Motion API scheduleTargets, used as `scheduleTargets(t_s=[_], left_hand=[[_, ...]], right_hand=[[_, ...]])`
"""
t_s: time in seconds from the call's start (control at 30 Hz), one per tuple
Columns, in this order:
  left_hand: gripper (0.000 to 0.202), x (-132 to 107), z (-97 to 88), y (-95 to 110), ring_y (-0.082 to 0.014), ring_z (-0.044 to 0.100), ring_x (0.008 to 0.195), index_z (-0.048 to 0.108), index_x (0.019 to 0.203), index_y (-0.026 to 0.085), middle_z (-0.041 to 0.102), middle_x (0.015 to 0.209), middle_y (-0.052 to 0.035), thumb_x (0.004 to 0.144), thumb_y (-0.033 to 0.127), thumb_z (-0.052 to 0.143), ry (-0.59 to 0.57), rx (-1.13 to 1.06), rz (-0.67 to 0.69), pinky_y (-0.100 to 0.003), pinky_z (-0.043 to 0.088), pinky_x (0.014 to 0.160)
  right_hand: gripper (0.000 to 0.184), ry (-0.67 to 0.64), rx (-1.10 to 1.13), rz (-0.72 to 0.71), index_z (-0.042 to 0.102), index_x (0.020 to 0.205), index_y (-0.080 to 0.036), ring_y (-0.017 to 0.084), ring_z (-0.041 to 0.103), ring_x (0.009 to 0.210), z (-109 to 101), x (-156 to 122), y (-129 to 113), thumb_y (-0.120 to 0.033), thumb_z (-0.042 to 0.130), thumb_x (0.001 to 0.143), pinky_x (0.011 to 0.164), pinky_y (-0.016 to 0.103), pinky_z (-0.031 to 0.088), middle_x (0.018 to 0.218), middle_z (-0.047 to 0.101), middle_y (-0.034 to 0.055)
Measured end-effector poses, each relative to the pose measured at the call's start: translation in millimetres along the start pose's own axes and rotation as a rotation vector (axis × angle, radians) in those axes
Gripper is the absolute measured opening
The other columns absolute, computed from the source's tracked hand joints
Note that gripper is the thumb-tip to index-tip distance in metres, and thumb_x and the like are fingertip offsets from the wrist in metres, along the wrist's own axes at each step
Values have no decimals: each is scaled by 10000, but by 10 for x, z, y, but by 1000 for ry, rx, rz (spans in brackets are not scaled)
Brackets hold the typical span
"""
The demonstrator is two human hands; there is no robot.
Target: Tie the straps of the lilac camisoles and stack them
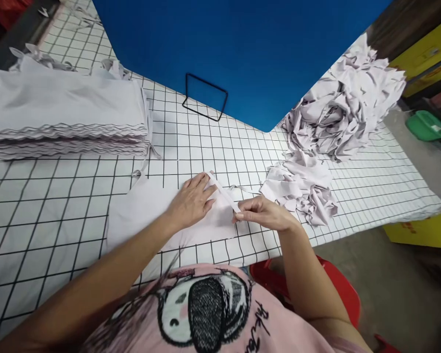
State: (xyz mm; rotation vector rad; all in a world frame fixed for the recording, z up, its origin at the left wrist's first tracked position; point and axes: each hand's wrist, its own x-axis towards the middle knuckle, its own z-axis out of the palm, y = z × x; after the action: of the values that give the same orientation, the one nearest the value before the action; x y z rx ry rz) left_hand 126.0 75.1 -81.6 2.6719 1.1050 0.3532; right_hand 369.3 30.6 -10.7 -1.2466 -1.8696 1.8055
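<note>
A pale fabric piece (139, 211) lies flat on the grid-patterned tablecloth in front of me. My left hand (191, 202) rests on it with the fingers stretched out, its fingertips by a narrow folded strip (222, 190) along the fabric's right edge. At the lower end of that strip, my right hand (260, 212) pinches the fabric edge between thumb and fingers. A thin loose thread or strip shows just above the right hand.
A tall stack of pale fabric pieces (66, 103) sits at the left. Crumpled fabric (301, 184) lies to the right, before a bigger heap (345, 103). A blue panel (242, 54) covers the far middle. A red stool (340, 284) stands below the table (29, 220).
</note>
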Motion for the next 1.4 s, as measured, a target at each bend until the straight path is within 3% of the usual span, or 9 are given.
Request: scheduleTargets(t_s=[0.1,0.27,0.37,0.53,0.73,0.87,1.0,1.17,1.4], left_hand=[[438,5,1,2,-335,272,1447,513,1374,184,338,1563,-120,996,364,387,-9,13,-3,-511,325,1129],[460,12,-14,10,-339,275,1446,485,1407,185,288,1592,-112,995,362,389,-29,32,-12,-514,337,1120],[454,9,-14,13,-349,277,1444,505,1392,179,282,1594,-123,987,361,407,-19,17,-15,-524,339,1116],[408,7,37,-22,-371,335,1403,582,1307,155,369,1533,-171,962,344,469,42,-17,-14,-545,365,1087],[238,-2,-134,7,-306,508,1210,690,1049,156,638,1228,-126,925,245,508,208,-232,-52,-503,434,1003],[189,-27,-385,186,-209,602,968,697,979,189,693,989,-56,902,266,543,36,-632,-134,-382,492,890],[156,-32,-447,333,-165,621,840,708,881,174,701,918,-36,847,278,596,-72,-899,-335,-292,493,800],[233,-23,-377,361,-142,588,695,719,816,157,702,797,-21,849,343,584,-70,-992,-463,-252,445,654],[268,-66,-366,324,-156,600,674,727,805,155,701,757,-29,829,388,596,-98,-968,-517,-253,432,629]], right_hand=[[337,5,71,-26,689,767,-153,94,438,646,62,-91,46,-462,633,891,631,256,408,716,477,-16],[196,-13,151,-87,757,924,-186,119,530,823,169,-121,89,-360,682,875,756,266,435,864,547,14],[225,13,234,-29,757,946,-179,111,534,755,205,-113,131,-376,680,870,703,261,438,827,578,11],[301,273,329,58,710,778,-164,81,402,551,266,30,224,-459,696,831,533,236,339,599,514,-33],[284,476,333,-14,659,728,-185,87,439,583,348,296,221,-449,710,819,554,246,340,641,537,-26],[246,574,318,-100,668,738,-194,90,438,593,380,420,157,-417,693,839,574,255,345,645,526,-30],[240,629,378,-133,677,760,-197,95,429,602,420,512,130,-423,688,839,579,260,354,691,554,-18],[243,699,325,-125,698,799,-205,109,466,622,461,535,143,-446,687,832,594,266,385,696,583,-12],[266,785,187,-125,649,859,-200,139,549,723,373,462,205,-466,640,868,683,288,454,843,654,27]])
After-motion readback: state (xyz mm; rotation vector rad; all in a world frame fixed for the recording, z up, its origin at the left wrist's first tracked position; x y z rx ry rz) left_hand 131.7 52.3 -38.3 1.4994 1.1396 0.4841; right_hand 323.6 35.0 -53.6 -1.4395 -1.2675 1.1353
